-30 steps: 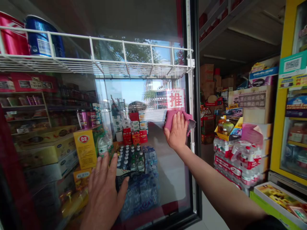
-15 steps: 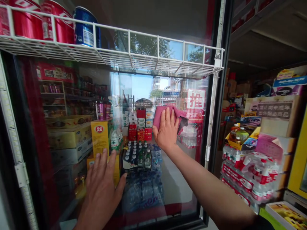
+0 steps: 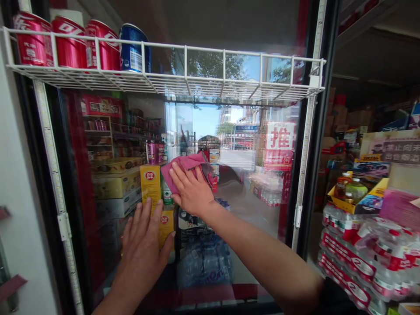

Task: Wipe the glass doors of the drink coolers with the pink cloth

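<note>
My right hand (image 3: 192, 192) presses a pink cloth (image 3: 188, 160) flat against the glass door (image 3: 252, 210), the fingers spread over it. The cloth lies left of the middle of the pane, with a darker fold at its right edge. Lower on the left, my left hand (image 3: 141, 245) is open, fingers up, resting at the glass with nothing in it. Reflections of shelves, yellow boxes (image 3: 151, 179), bottles and the street show in the pane around both hands. The underside of each palm is hidden.
A white wire rack (image 3: 224, 65) crosses the door above my hands. Red cans (image 3: 70, 43) and a blue can (image 3: 133, 49) stand at its left end. White strips (image 3: 300, 205) run down the door's sides. Packs of bottles (image 3: 348, 262) are stacked at the right.
My right hand has slid the pink cloth left across the glass. My left hand stays low at the left of the pane. The view has shifted left.
</note>
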The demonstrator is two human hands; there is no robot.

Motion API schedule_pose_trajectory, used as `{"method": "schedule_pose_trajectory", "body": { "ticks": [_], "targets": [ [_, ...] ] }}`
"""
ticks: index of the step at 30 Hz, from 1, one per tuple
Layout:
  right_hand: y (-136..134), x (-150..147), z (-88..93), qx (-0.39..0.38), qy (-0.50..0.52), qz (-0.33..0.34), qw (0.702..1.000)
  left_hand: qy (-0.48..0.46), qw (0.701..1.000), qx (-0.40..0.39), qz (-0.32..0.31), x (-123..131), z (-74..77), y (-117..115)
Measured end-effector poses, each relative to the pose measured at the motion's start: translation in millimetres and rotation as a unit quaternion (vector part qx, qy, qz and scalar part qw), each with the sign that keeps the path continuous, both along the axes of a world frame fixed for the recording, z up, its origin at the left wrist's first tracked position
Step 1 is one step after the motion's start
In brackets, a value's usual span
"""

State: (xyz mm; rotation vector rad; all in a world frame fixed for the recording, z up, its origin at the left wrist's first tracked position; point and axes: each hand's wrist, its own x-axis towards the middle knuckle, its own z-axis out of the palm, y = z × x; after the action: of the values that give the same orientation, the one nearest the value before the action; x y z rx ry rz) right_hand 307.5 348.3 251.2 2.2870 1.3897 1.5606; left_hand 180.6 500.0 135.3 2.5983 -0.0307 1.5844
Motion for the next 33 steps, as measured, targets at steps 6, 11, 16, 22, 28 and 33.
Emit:
{"method": "schedule_pose_trajectory", "body": {
  "ticks": [6,11,16,22,28,33],
  "targets": [
    [-42,9,-3.0,-0.037,-0.017,0.004,0.999,0.012,1.000,0.015,0.014,-1,9.4,4],
    [-94,12,-16.6,0.009,0.005,-0.082,0.997,0.021,1.000,0.017,0.015,-2,10.9,8],
    [-145,14,-33.9,0.074,-0.006,-0.176,0.982,0.013,1.000,0.007,0.015,-8,6.6,19],
    [-152,15,-45.9,0.138,-0.031,-0.204,0.969,0.001,0.999,-0.020,0.028,-17,-1.6,42],
    [-105,11,-37.2,0.132,-0.037,-0.189,0.972,-0.004,0.999,-0.029,0.033,-23,-11.9,64],
    [-52,6,-22.8,0.097,-0.023,-0.160,0.982,-0.014,0.998,-0.042,0.038,-32,-17.3,75]
  ]
}}
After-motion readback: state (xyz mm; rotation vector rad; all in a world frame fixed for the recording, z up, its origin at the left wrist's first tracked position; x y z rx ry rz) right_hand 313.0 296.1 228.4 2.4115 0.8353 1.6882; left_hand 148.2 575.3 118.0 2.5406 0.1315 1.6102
